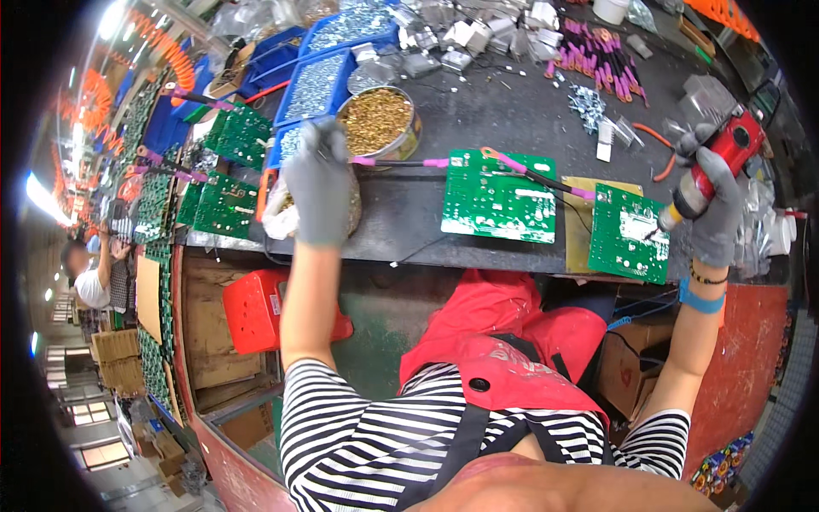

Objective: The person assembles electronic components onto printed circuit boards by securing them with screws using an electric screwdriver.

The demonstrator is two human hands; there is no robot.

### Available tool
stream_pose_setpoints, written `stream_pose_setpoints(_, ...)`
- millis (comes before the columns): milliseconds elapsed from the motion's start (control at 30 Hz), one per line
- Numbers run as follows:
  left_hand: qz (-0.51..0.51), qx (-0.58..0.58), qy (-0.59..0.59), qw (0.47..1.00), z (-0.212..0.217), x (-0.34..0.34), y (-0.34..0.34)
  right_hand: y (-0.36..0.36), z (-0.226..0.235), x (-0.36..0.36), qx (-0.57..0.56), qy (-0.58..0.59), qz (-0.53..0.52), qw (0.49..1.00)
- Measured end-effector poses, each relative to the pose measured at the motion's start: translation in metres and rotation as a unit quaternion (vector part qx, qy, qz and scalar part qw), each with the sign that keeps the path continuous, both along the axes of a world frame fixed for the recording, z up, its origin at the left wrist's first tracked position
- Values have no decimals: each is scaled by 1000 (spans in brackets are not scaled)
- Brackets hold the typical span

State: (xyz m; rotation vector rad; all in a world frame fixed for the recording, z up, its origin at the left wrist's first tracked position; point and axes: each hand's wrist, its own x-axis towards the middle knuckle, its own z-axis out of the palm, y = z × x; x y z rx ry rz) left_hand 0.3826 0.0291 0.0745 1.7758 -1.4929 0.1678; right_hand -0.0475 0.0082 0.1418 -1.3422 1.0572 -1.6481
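Observation:
My right hand [719,209], in a grey glove, is wrapped round a red power screwdriver [740,138]. The tool's tip points down at a green circuit board [616,247] at the bench's front edge. My left hand [320,196], also gloved in grey, is smeared by motion near a blue bin of small silver fasteners [314,85]; its fingers do not show clearly. Beside it, a black cable with pink ends [401,162] runs to a second green circuit board [499,200]. Another pink-ended cable [546,179] links the two boards.
A round tub of brass-coloured parts [375,119] stands beside the blue bins. Farther back lie a heap of silver metal pieces [461,38] and a bundle of pink-ended cables [601,64]. More green boards [226,205] are at left. A red stool [253,311] sits below the bench.

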Motion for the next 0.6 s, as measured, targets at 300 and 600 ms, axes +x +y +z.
stream_pose_setpoints(300, 95, 285, -714, 632, -18, 169, -158, 27, 4, 10, 43, -4, 6, 999)
stream_pose_setpoints(600, -137, 154, 12, 978, -22, 126, -212, 29, 3, 15, 39, -31, -37, 998)
